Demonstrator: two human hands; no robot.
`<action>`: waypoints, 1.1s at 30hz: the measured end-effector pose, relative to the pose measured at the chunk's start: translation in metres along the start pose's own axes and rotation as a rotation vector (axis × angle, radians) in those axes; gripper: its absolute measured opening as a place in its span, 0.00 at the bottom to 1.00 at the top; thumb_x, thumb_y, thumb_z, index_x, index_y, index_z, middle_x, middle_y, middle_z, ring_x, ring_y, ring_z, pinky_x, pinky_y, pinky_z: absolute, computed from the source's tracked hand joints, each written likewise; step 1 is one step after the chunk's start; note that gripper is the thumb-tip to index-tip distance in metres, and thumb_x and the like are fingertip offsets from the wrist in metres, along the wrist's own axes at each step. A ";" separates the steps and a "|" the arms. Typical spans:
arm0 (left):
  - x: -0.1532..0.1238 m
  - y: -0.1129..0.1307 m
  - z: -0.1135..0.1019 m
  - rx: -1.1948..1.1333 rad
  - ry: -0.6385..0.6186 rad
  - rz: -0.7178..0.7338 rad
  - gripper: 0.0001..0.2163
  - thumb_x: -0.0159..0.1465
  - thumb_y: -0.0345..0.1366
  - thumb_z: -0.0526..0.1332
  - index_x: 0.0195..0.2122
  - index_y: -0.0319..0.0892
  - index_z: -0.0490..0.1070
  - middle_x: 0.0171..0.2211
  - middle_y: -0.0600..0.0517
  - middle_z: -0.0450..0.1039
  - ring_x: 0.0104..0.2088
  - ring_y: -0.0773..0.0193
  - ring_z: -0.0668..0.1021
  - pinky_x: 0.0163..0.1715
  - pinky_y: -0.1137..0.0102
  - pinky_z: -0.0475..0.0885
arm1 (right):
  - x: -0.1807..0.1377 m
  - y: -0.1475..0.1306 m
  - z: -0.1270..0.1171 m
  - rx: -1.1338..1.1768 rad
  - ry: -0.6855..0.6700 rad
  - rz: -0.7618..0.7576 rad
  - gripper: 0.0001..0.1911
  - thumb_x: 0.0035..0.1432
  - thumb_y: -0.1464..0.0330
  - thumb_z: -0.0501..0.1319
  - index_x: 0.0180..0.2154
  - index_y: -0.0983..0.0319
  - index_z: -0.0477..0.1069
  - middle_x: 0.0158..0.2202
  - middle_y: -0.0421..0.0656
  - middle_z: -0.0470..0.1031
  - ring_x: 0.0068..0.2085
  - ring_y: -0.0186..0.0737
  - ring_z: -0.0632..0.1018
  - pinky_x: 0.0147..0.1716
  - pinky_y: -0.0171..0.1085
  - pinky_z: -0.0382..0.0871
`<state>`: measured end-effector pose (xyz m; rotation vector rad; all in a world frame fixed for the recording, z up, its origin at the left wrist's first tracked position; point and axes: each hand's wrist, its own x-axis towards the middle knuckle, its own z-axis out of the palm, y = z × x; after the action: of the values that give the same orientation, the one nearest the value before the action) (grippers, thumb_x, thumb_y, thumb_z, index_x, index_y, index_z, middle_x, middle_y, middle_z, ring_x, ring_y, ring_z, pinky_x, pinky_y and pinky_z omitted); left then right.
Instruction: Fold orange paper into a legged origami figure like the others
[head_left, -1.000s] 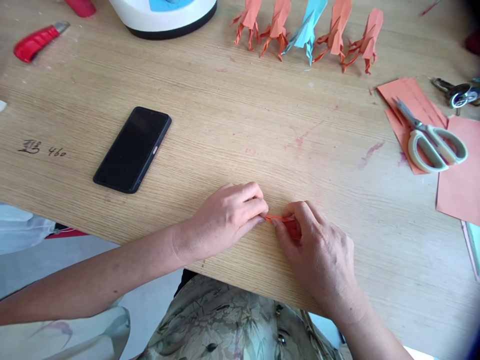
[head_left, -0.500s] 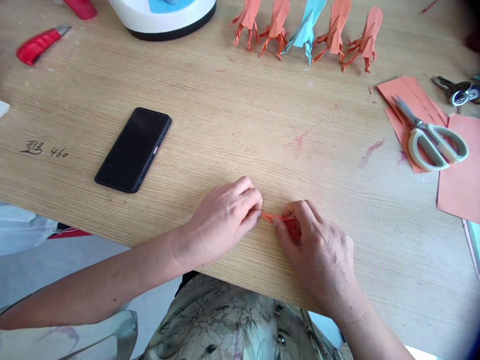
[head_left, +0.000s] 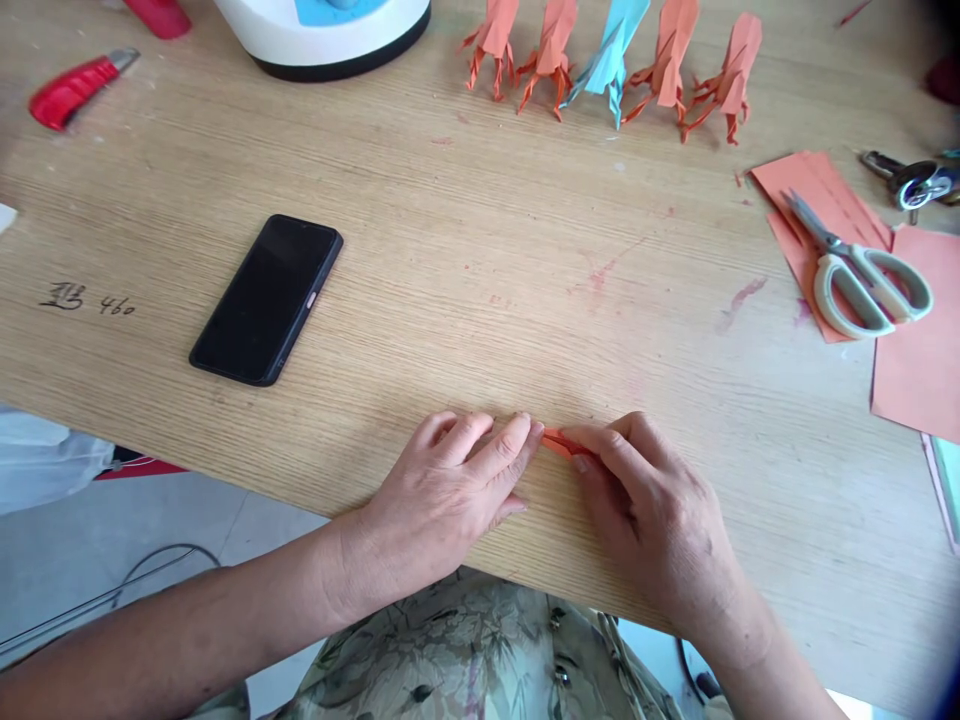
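A small folded piece of orange paper [head_left: 561,442] lies on the wooden table [head_left: 480,250] near its front edge, mostly covered by my hands. My left hand [head_left: 442,490] rests on the table with its fingers stretched forward, fingertips touching the paper's left end. My right hand [head_left: 652,520] curls over the paper's right part, thumb and fingers pressed on it. Only a short orange tip shows between the two hands.
A black phone [head_left: 266,298] lies to the left. Several folded paper figures [head_left: 615,60], orange and one blue, stand in a row at the back. Scissors [head_left: 862,270] lie on orange sheets [head_left: 911,360] at right. A red utility knife [head_left: 75,88] and a white appliance base [head_left: 330,35] sit far left.
My left hand slid toward me and flattened, its fingers now stretched over the paper's left end. The right hand shifted slightly, covering more of the paper.
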<state>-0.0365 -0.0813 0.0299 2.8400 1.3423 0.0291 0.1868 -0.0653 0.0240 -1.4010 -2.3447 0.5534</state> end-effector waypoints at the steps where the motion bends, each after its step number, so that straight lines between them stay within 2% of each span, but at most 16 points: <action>1: 0.000 0.000 -0.001 0.010 -0.010 0.000 0.25 0.73 0.44 0.57 0.67 0.37 0.64 0.62 0.49 0.70 0.51 0.54 0.70 0.47 0.59 0.65 | -0.003 0.003 -0.001 -0.004 0.002 -0.044 0.13 0.70 0.72 0.54 0.53 0.60 0.72 0.38 0.44 0.70 0.34 0.36 0.73 0.32 0.35 0.69; 6: 0.001 0.005 -0.004 0.029 -0.052 -0.033 0.26 0.72 0.46 0.57 0.67 0.38 0.64 0.62 0.49 0.70 0.51 0.54 0.70 0.47 0.59 0.65 | -0.012 0.013 0.000 -0.159 0.015 -0.284 0.21 0.69 0.76 0.55 0.61 0.67 0.66 0.41 0.50 0.70 0.39 0.44 0.74 0.36 0.41 0.74; 12: 0.003 0.011 -0.005 0.056 -0.042 -0.052 0.26 0.71 0.47 0.60 0.65 0.36 0.66 0.62 0.47 0.70 0.53 0.55 0.70 0.49 0.60 0.65 | -0.015 0.015 -0.001 -0.214 0.017 -0.367 0.26 0.69 0.77 0.53 0.67 0.71 0.59 0.51 0.57 0.71 0.46 0.49 0.75 0.41 0.45 0.75; 17: 0.004 0.010 -0.004 0.063 -0.024 -0.034 0.25 0.71 0.46 0.59 0.65 0.36 0.66 0.62 0.47 0.70 0.56 0.55 0.70 0.50 0.61 0.65 | -0.020 0.021 -0.009 -0.201 -0.059 -0.457 0.24 0.69 0.77 0.50 0.65 0.72 0.62 0.58 0.60 0.69 0.46 0.48 0.75 0.45 0.48 0.76; 23: 0.003 0.007 -0.004 0.030 -0.043 -0.022 0.25 0.72 0.44 0.58 0.66 0.36 0.64 0.62 0.45 0.69 0.57 0.54 0.70 0.50 0.62 0.65 | -0.022 0.028 -0.014 -0.177 -0.128 -0.488 0.29 0.68 0.78 0.48 0.69 0.74 0.54 0.63 0.62 0.66 0.49 0.50 0.76 0.45 0.47 0.78; 28: 0.003 0.005 -0.003 0.007 -0.049 -0.018 0.25 0.73 0.44 0.58 0.66 0.35 0.63 0.63 0.46 0.69 0.58 0.53 0.69 0.52 0.61 0.64 | -0.018 0.027 -0.013 -0.183 -0.112 -0.492 0.31 0.68 0.79 0.49 0.70 0.74 0.51 0.67 0.62 0.61 0.49 0.50 0.76 0.46 0.48 0.78; 33: 0.001 0.006 -0.003 -0.024 -0.048 -0.030 0.27 0.72 0.44 0.60 0.67 0.34 0.61 0.64 0.47 0.69 0.59 0.53 0.68 0.54 0.60 0.63 | -0.017 0.025 -0.014 -0.195 -0.139 -0.517 0.28 0.68 0.78 0.50 0.67 0.80 0.56 0.67 0.65 0.63 0.52 0.54 0.74 0.49 0.51 0.76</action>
<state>-0.0314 -0.0840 0.0327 2.7812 1.3658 -0.0233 0.2198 -0.0679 0.0221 -0.7832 -2.7899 0.2838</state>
